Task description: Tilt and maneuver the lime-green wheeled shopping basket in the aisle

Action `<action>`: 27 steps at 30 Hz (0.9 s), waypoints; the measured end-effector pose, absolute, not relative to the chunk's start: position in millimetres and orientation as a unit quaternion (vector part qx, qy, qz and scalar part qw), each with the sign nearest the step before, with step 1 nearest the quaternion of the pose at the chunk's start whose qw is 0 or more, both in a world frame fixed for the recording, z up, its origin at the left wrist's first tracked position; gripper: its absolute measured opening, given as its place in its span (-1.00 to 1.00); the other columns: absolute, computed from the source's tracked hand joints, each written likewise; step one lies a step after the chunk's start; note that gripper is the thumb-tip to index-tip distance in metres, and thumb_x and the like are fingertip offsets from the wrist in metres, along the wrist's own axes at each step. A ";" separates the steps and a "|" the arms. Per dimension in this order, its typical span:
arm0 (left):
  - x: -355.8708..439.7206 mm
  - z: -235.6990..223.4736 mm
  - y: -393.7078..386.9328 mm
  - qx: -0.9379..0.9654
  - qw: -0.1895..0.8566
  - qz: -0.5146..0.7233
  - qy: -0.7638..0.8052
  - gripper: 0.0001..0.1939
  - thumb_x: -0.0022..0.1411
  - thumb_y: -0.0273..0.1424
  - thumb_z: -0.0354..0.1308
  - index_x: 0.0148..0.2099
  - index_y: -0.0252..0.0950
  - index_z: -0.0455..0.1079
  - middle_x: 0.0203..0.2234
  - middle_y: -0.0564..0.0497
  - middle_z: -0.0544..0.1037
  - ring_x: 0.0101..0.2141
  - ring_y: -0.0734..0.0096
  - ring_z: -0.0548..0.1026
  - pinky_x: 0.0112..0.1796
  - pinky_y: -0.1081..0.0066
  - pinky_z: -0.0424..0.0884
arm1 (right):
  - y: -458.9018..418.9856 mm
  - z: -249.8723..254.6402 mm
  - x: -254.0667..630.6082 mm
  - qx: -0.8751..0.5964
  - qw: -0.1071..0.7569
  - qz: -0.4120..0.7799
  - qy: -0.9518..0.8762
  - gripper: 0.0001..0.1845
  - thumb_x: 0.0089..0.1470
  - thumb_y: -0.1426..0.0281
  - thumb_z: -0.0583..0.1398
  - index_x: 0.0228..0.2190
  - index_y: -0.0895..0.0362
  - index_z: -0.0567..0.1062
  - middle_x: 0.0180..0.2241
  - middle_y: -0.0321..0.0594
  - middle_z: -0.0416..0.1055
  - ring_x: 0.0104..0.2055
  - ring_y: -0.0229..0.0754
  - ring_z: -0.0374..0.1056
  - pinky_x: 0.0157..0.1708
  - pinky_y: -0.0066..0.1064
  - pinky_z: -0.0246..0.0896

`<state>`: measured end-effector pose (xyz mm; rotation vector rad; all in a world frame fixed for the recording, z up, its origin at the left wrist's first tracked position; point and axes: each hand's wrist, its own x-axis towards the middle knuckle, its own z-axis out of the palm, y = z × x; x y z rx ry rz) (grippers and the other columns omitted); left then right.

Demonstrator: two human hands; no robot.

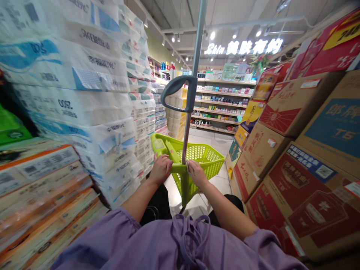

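Observation:
A lime-green plastic shopping basket (209, 152) with lattice sides stands before me in the aisle. From its near rim rises a grey metal pole (194, 56), which carries a dark grey loop handle (177, 93). My left hand (161, 168) is closed over the rim to the left of the pole. Just right of the pole's foot, my right hand (197, 173) is closed with its fingertips at the rim; a small pale spot shows by them, too small to name. Both hands are low, well beneath the loop handle.
Tall stacks of white tissue packs (104, 93) line the left side, with orange-and-white packages (47, 187) nearer. Cardboard drink cartons (306, 195) are piled along the right. Pale floor tiles (222, 138) lead to shelves (222, 101) of small goods at the back.

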<state>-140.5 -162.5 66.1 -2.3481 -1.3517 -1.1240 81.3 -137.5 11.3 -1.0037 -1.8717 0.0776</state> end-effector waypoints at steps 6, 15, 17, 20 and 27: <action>-165.3 68.2 -133.5 -0.798 0.127 -0.361 -0.465 -0.59 0.37 -0.34 -0.23 -0.30 -0.24 0.44 -0.26 -0.08 0.57 0.01 0.21 0.40 0.22 -0.02 0.04 | -111.7 6.8 94.1 -0.472 0.410 0.031 -0.780 -0.68 0.08 0.56 0.01 -0.27 0.13 0.53 -0.29 -0.17 0.48 -0.22 -0.17 0.37 -0.18 -0.35 0.30; -129.1 18.2 -146.3 -0.813 0.212 -0.276 -0.467 -0.48 0.37 -0.30 -0.15 0.33 -0.27 0.05 0.31 -0.08 0.11 0.34 0.14 -0.15 0.27 0.02 -0.11 | -108.5 -3.0 76.3 -0.499 0.365 -0.001 -0.786 -0.51 -0.07 0.68 0.05 -0.10 0.14 0.46 -0.12 -0.11 0.45 -0.06 -0.12 0.31 -0.04 -0.31 0.21; -115.7 9.7 -147.3 -0.835 0.199 -0.238 -0.455 -0.47 0.38 -0.31 -0.16 0.35 -0.24 0.01 0.32 -0.03 0.07 0.33 0.19 -0.12 0.28 0.05 -0.09 | -109.6 -5.2 72.6 -0.527 0.356 -0.009 -0.772 -0.56 -0.07 0.67 0.06 -0.16 0.16 0.48 -0.18 -0.09 0.46 -0.08 -0.09 0.32 -0.04 -0.28 0.21; -106.0 4.0 -142.7 -0.830 0.187 -0.226 -0.474 -0.46 0.36 -0.31 -0.12 0.34 -0.25 0.04 0.31 -0.05 0.10 0.33 0.15 -0.10 0.27 0.01 -0.07 | -112.1 -10.4 60.1 -0.528 0.352 -0.029 -0.772 -0.51 -0.05 0.65 0.07 -0.06 0.17 0.45 -0.07 -0.02 0.44 0.01 -0.05 0.28 0.04 -0.23 0.15; -113.8 4.9 -133.4 -0.817 0.209 -0.200 -0.499 -0.47 0.36 -0.32 -0.14 0.32 -0.35 0.10 0.27 -0.13 0.19 0.32 0.10 -0.07 0.27 0.02 -0.08 | -122.5 -22.7 61.1 -0.572 0.283 -0.028 -0.769 -0.26 -0.01 0.69 0.00 0.22 0.16 0.20 0.25 0.02 0.13 0.29 0.00 0.04 0.23 -0.06 -0.10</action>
